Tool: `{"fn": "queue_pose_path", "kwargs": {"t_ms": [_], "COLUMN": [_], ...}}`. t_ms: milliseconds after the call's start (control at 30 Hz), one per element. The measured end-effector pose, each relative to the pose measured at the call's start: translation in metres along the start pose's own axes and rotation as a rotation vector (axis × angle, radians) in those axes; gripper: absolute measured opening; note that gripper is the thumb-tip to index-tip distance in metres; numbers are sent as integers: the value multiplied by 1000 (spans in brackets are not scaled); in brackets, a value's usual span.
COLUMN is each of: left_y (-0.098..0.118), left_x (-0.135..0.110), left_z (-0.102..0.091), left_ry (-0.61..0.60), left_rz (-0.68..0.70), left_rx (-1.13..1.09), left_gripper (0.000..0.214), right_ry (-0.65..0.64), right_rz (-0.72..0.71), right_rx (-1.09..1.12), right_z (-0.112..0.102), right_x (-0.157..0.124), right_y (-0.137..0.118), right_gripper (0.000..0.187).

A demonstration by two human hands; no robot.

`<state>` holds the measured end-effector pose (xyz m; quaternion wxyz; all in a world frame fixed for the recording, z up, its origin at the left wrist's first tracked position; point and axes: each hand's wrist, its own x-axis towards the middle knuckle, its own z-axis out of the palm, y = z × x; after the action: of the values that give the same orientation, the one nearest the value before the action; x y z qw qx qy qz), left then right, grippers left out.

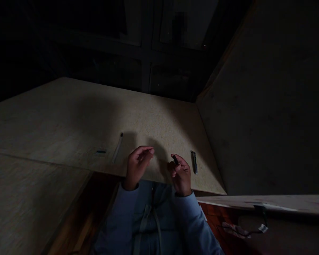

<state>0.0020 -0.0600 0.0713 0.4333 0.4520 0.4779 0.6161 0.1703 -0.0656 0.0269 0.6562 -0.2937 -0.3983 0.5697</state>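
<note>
My right hand (182, 177) pinches a small black cylindrical piece (175, 160) between thumb and fingers, above the table near its front edge. It looks like a cap, though the dim light hides its exact kind. To its left, my left hand (136, 166) is raised with thumb and fingertips pressed together; anything between them is too small to make out. The two hands are apart. Beside my left hand lies a slim white pen-like stick (118, 148) with a dark end. Right of my right hand lies a dark, narrow tool with a clip-like top (194, 162).
A small flat dark-green item (100, 152) lies left of the white stick on the pale table (149, 113). A tall dark panel (263, 106) borders the table's right side. At lower right a cable (251, 233) hangs below a ledge.
</note>
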Motion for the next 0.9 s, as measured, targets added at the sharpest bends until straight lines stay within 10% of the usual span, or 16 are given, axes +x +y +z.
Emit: {"fn": "queue_pose_path", "kwargs": {"t_ms": [333,900], "left_y": [20,17], "left_x": [-19,-16], "left_z": [-36,-40], "left_ry": [-217,-298], "left_rz": [661,740], "left_rx": [400,529], "left_gripper": [32,14], "right_ry": [-305,-429], "right_rz": [90,267], "right_rx": [173,207], "right_z": [55,32], "right_x": [-1,-6], "right_y": [9,32], "right_gripper": [41,39]}}
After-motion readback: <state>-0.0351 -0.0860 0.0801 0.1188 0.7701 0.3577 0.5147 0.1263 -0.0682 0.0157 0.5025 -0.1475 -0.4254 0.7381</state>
